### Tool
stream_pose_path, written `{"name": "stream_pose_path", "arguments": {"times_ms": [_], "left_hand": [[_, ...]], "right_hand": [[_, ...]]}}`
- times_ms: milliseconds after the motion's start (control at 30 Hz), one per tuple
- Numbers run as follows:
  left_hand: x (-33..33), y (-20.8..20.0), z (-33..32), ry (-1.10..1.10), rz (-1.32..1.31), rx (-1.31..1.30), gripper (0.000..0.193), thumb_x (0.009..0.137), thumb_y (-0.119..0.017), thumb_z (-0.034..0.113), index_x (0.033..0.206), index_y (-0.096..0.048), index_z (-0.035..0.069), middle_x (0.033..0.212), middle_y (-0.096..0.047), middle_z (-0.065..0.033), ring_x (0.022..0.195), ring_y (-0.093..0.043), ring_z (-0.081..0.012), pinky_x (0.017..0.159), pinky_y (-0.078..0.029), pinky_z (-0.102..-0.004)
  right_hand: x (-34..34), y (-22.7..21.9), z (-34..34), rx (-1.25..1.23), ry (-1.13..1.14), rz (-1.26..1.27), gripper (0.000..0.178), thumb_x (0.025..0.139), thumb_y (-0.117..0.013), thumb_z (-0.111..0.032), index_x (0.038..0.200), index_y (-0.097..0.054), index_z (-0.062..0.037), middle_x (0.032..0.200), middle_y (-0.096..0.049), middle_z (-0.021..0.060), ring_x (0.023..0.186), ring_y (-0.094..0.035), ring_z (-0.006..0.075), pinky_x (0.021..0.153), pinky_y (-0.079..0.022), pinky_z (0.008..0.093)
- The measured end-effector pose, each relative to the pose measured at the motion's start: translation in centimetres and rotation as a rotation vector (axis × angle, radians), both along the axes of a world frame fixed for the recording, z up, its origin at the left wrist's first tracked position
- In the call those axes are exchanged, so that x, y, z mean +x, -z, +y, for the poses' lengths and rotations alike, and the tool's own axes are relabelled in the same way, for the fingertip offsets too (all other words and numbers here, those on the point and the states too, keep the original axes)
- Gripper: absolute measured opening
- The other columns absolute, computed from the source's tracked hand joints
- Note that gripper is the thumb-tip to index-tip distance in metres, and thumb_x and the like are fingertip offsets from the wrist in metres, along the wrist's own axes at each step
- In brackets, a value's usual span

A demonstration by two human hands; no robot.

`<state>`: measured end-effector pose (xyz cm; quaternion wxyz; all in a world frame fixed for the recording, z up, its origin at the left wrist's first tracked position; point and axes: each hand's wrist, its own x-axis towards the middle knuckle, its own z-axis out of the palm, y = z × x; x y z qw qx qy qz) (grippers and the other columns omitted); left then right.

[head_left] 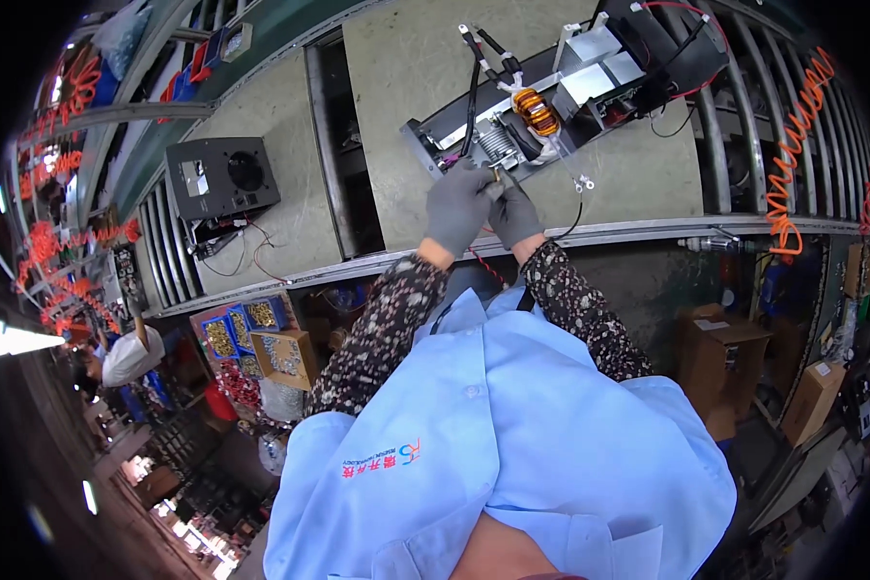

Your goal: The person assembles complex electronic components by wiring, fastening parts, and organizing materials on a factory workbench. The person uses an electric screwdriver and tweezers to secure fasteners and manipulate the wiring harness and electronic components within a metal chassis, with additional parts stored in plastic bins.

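Note:
An open dark device chassis [425, 135] lies slantwise on the bench, showing a copper-wound toroidal coil [536, 112], a silvery spring-like coil [497, 145] and bright metal blocks. At its near left end my two grey-gloved hands come together, fingers bent and closed. My left hand [457, 205] and my right hand [515, 213] meet at a small brass-coloured part [497, 177], mostly hidden by the fingers. Just beyond my left fingers runs a thick black cable [473, 106]. Ring terminals [584, 184] on a black wire stick out to the right of my right hand.
On the left stands a dark boxy unit with a fan [220, 178], loose wires beside it. Blue bins of small hardware [219, 337] and a cardboard box [284, 359] sit below the bench edge. Metal rollers [749, 126] and an orange coiled hose [788, 164] are right; another person [131, 355] is far left.

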<state>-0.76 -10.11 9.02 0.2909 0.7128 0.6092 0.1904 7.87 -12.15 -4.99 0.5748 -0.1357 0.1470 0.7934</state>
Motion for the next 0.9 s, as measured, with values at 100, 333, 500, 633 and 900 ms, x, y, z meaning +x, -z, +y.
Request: {"name": "stream_pose_path", "arguments": {"times_ms": [100,333,500,633,900], "left_hand": [[1.4,2.1,1.8,0.041,0.049,-0.012,0.016,0.068,-0.062,0.020,0.077,-0.062,0.007,0.075,-0.054,-0.0078,0.070,-0.055,-0.0237,0.060,-0.042,-0.0327],[2.0,3.7,2.8,0.129,0.122,-0.020,0.015,0.067,-0.062,0.019,0.077,-0.063,0.008,0.076,-0.055,-0.0053,0.068,-0.055,-0.0214,0.059,-0.042,-0.0308],[2.3,3.4,3.1,0.186,0.186,0.000,0.016,0.067,-0.062,0.021,0.078,-0.063,0.009,0.078,-0.056,-0.0049,0.069,-0.056,-0.0215,0.059,-0.043,-0.0309],[2.2,4.2,3.0,0.193,0.237,0.082,0.015,0.067,-0.062,0.022,0.074,-0.062,0.009,0.077,-0.054,-0.0060,0.066,-0.055,-0.0239,0.057,-0.043,-0.0333],[2.4,4.8,2.4,0.160,0.176,0.160,0.014,0.066,-0.063,0.021,0.075,-0.061,0.010,0.076,-0.055,-0.0048,0.066,-0.056,-0.0228,0.057,-0.043,-0.0318]], "right_hand": [[-0.2,0.3,-0.2,-0.089,0.057,-0.022,0.020,0.085,-0.045,-0.008,0.103,-0.047,-0.0009,0.093,-0.054,0.0065,0.081,-0.055,0.0131,0.070,-0.047,0.0197],[-1.4,0.0,-0.2,-0.141,0.067,-0.150,0.026,0.083,-0.047,-0.009,0.109,-0.044,-0.0071,0.098,-0.052,0.0053,0.087,-0.054,0.0124,0.072,-0.047,0.0215],[-1.9,0.3,-0.5,-0.171,0.120,-0.115,0.027,0.083,-0.048,-0.009,0.109,-0.044,-0.0077,0.097,-0.052,0.0057,0.087,-0.054,0.0127,0.072,-0.047,0.0221],[-2.2,-1.1,-0.5,-0.217,0.131,-0.124,0.027,0.084,-0.046,-0.011,0.111,-0.043,-0.0084,0.098,-0.052,0.0065,0.086,-0.054,0.0130,0.071,-0.047,0.0234],[-2.7,-0.6,-0.9,-0.240,0.155,-0.063,0.030,0.085,-0.044,-0.012,0.115,-0.041,-0.0113,0.101,-0.051,0.0073,0.089,-0.053,0.0159,0.073,-0.047,0.0279]]}}
